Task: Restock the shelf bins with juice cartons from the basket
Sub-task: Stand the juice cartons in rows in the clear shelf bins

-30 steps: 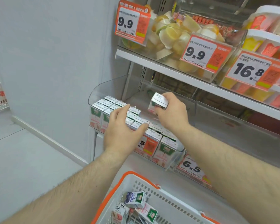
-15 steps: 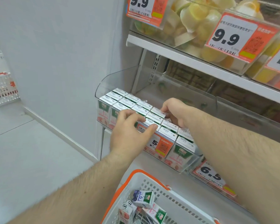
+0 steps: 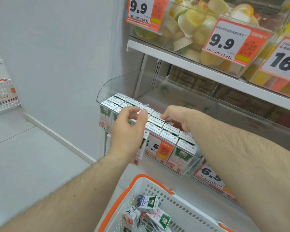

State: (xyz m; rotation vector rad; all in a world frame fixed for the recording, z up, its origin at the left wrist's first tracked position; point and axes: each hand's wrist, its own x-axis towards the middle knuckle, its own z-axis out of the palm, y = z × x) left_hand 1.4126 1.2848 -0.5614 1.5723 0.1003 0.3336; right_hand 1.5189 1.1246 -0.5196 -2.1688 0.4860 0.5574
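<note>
- While both hands work over the bin [image 3: 117, 84], left hand [image 3: 126, 131] hovers, fingers loosely curled, holding nothing.
- Right hand [image 3: 177, 117]: fingertips rest on cartons [image 3: 167, 133]; grasp unclear.
- Basket [image 3: 141, 183] at 6 o'clock, loose cartons inside.

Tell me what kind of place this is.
Most likely a grocery or convenience store: price tags clipped to shelf bins, rows of juice cartons, and a shopping basket below.
</note>
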